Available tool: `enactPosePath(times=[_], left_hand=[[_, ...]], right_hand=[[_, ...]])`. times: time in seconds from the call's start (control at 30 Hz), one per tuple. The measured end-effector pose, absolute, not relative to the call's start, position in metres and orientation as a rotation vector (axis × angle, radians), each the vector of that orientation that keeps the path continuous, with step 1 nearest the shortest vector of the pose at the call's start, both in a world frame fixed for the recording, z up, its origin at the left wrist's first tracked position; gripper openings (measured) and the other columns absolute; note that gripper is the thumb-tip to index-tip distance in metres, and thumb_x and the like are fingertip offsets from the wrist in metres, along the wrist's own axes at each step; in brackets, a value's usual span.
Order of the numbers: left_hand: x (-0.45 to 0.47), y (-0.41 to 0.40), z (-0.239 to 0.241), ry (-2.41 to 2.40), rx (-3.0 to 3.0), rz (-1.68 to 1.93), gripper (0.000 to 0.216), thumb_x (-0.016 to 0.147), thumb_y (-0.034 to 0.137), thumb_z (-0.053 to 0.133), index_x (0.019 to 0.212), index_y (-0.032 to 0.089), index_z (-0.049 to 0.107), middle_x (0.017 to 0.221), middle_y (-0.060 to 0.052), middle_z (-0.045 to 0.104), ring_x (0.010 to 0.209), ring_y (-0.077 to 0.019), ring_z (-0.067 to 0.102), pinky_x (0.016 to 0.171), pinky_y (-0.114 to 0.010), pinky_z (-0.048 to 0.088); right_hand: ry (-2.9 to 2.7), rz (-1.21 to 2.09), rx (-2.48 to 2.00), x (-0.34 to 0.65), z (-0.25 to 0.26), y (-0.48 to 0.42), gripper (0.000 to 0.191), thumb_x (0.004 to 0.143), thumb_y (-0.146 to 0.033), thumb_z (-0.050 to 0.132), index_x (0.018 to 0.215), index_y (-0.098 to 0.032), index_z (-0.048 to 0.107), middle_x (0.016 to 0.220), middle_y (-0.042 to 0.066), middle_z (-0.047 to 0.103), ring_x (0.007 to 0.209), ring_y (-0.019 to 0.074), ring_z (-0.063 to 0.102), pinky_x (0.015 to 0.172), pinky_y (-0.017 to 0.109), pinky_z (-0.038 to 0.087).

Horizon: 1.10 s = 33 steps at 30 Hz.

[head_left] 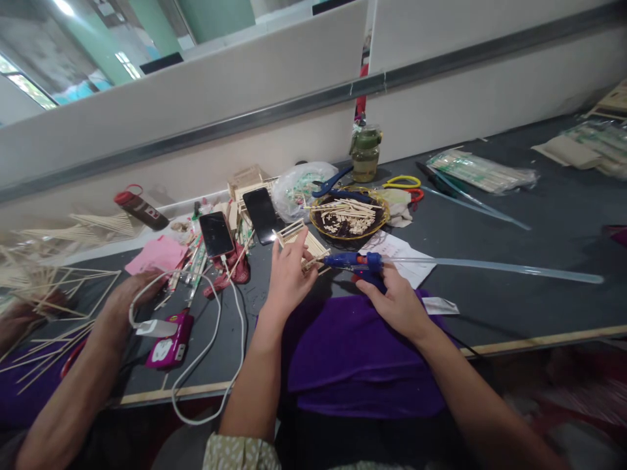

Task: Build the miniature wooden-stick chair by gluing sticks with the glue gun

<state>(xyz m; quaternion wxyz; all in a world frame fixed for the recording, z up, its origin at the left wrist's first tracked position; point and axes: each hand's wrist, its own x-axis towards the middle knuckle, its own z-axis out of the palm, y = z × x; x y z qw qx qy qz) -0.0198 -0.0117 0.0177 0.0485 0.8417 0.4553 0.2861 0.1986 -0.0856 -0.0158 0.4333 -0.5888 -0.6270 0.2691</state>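
Note:
My left hand (289, 271) pinches a small wooden stick frame (301, 240) just above the dark table. My right hand (394, 301) grips a blue glue gun (353, 263), its nozzle pointing left at the frame beside my left fingers. A long clear glue stick (494, 267) juts out of the gun's back to the right. Both hands hover over a purple cloth (343, 352) at the table's near edge.
A dish of cut sticks (349, 219), two phones (216, 234), pliers, a jar (365, 154) and bagged sticks (482, 171) lie behind. Another person's arm (93, 365) rests at left near a white cable, a pink device (171, 339) and stick structures.

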Motion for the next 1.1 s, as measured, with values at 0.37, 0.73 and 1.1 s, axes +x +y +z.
enactPosePath(times=[0.37, 0.73, 1.1], left_hand=[[-0.0201, -0.0122, 0.0183, 1.379, 2.55, 0.874, 0.082, 0.086, 0.019, 0.06, 0.156, 0.026, 0.018, 0.093, 0.001, 0.069, 0.114, -0.0223, 0.061, 0.121, -0.057, 0.016], [-0.0197, -0.0124, 0.0186, 1.381, 2.536, 0.874, 0.082, 0.085, 0.018, 0.06, 0.155, 0.025, 0.019, 0.093, 0.001, 0.069, 0.113, -0.0219, 0.062, 0.122, -0.056, 0.015], [-0.0207, -0.012, 0.0177, 1.365, 2.557, 0.883, 0.084, 0.086, 0.018, 0.06, 0.156, 0.026, 0.016, 0.093, 0.002, 0.068, 0.113, -0.0213, 0.061, 0.122, -0.056, 0.016]], right_hand=[[-1.602, 0.636, -1.531, 0.1984, -0.0148, -0.0853, 0.036, 0.094, -0.041, 0.053, 0.124, -0.022, 0.054, 0.109, 0.01, 0.072, 0.113, 0.0307, 0.067, 0.093, 0.042, 0.052], [-1.622, 0.606, -1.574, 0.198, -0.0129, -0.0855, 0.038, 0.094, -0.043, 0.051, 0.125, -0.022, 0.051, 0.107, 0.011, 0.073, 0.106, 0.0315, 0.069, 0.084, 0.04, 0.054], [-1.645, 0.594, -1.594, 0.1995, -0.0154, -0.0854, 0.04, 0.094, -0.044, 0.05, 0.127, -0.02, 0.05, 0.108, 0.012, 0.073, 0.105, 0.033, 0.069, 0.082, 0.041, 0.054]])
